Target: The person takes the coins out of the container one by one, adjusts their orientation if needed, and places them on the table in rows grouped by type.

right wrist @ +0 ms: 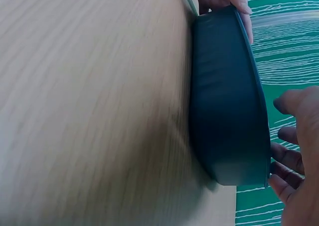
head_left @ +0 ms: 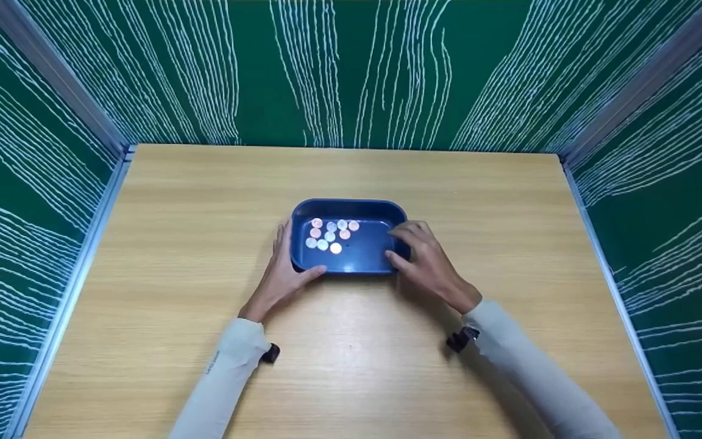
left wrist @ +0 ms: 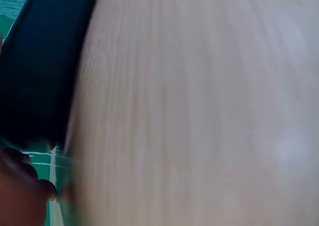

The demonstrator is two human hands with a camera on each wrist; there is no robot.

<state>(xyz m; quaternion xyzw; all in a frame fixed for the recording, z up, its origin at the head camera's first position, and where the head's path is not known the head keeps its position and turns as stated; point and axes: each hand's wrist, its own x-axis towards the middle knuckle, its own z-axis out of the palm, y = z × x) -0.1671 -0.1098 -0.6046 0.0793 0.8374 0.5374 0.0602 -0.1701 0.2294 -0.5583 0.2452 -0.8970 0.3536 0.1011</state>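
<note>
While the dark blue rounded rectangular plastic tray (head_left: pixel 381 210) sits mid-way on the light wooden tabletop (head_left: pixel 174 244), both hands grip its short ends. Left hand (head_left: pixel 283 274) clasps the left rim with thumb curled; right hand (head_left: pixel 427 262) curls over the right rim. Small round coins (head_left: pixel 329 235) lie inside.

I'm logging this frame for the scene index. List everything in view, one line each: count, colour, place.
tray: one, dark blue, rectangular with rounded corners, middle of the table.
coins: about ten, coppery and silvery, lying in the tray's left half.
table: one, light wood grain, fills the booth floor.
booth walls: three, green with white wavy lines, behind and on both sides, with grey metal posts at the corners.
left hand: one, on the tray's left end, thumb along the near rim.
right hand: one, at the tray's right end, fingers curled over the rim.
sleeves: two, pale grey-white, forearms.
</note>
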